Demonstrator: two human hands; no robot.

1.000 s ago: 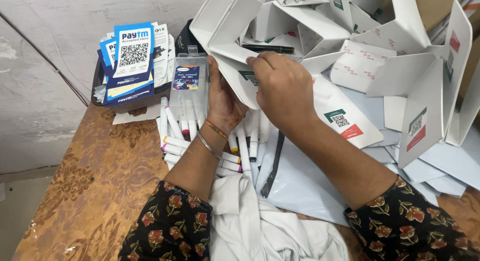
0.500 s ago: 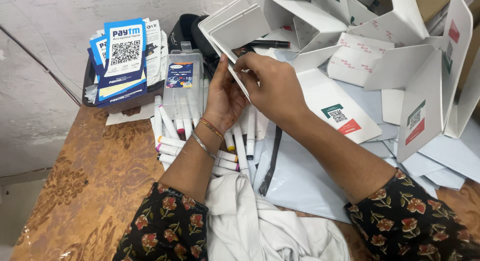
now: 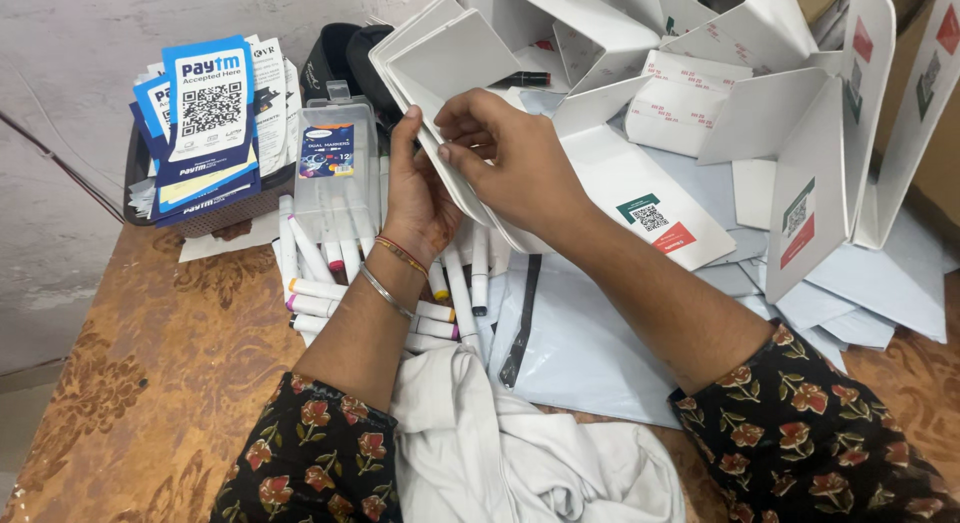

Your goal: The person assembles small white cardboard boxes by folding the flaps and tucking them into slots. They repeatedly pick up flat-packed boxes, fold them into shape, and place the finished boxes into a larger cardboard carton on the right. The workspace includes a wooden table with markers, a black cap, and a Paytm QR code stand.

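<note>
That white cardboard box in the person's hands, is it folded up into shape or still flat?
Partly folded. The white cardboard box has angled panels standing open; the left hand and right hand pinch its lower edge.

Brown floral-patterned table top (image 3: 130, 383) vs pale grey scuffed wall (image 3: 80, 43) at left, soft even light

Markers (image 3: 330, 283) left of envelopes (image 3: 600, 343); boxes (image 3: 760, 113) behind.

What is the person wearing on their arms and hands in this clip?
Both arms have short black sleeves printed with red flowers and green leaves, ending near the elbow. The left hand has two thin bangles at the wrist, one reddish, one silver. The right hand is bare, no gloves.
</note>
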